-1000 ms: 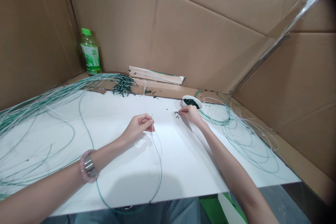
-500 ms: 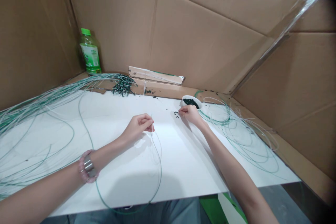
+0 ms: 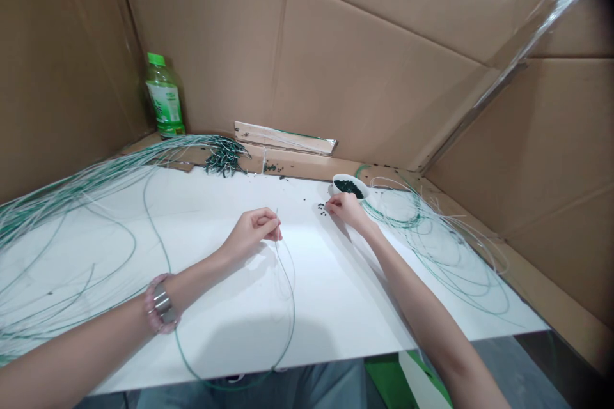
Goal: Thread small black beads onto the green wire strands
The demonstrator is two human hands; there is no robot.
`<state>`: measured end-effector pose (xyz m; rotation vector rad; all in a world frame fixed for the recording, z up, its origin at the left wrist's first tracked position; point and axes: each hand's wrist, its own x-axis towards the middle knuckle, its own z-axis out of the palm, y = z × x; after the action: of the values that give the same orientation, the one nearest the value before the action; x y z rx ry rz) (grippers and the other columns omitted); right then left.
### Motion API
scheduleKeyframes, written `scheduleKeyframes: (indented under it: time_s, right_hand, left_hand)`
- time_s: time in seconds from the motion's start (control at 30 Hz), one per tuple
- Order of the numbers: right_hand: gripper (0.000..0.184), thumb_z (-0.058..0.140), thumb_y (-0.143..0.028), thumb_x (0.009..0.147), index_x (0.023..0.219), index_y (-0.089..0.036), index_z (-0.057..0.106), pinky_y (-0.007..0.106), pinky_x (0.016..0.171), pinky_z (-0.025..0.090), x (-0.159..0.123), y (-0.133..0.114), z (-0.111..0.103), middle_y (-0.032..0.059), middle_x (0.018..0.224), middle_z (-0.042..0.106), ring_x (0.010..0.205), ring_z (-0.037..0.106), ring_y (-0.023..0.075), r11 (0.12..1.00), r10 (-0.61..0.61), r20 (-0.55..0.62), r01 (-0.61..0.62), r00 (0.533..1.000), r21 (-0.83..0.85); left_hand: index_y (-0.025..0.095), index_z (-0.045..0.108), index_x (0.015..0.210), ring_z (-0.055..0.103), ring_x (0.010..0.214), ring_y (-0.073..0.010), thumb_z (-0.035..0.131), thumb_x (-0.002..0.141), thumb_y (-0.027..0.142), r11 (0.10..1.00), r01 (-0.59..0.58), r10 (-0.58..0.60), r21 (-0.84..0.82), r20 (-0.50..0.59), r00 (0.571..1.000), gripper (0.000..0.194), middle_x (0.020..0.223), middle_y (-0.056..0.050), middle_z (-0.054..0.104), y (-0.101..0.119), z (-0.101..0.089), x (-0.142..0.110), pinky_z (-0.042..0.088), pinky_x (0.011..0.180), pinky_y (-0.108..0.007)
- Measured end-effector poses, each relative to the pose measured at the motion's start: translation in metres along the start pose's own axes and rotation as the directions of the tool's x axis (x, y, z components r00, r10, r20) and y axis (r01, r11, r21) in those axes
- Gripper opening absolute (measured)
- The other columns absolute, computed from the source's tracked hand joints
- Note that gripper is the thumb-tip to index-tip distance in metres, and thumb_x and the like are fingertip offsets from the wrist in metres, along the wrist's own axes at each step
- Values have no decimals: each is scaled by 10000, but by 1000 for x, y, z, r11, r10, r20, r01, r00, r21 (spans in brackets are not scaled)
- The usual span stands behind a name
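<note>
My left hand is closed in a pinch on a thin green wire. The tip of the wire sticks up just above my fingers, and its length loops down past the table's front edge. My right hand rests low over the white table, thumb and fingertips pressed together. Whatever those fingertips hold, if anything, is too small to make out. Several tiny dark beads lie right beside them. Just behind that hand stands a white bowl filled with dark green beads.
A large bundle of green and white wires runs along the left, ending in a dark beaded cluster. More coiled wires lie at the right. A green bottle stands in the back left corner, against cardboard walls.
</note>
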<state>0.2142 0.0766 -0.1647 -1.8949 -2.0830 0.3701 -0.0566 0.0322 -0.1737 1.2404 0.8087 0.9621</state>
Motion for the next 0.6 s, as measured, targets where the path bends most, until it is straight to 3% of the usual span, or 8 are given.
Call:
scheduleKeyframes:
  time_s: [0.3,0.6]
  right_hand:
    - [232,523,-335,896,867,-123,609,295,689,518,0,0,0,11,803,630,698,603,109,999,1,-11,-2,1000,-39]
    - [245,520,-328,898,1026,-129,583,354,766,518,3,2,1,53,987,619,856,611,154,999,-15,-104,10,994,-50]
  left_hand:
    - [145,541,650,571,556,-107,635,692,299,1000,8,-8,6,-2,1000,185,543,4,594,2,1,-1,437,581,-216]
    - [148,546,645,572,559,-111,634,690,292,1000,5,-5,8,1,1000,175,535,7,590,2,0,0,435,576,-218]
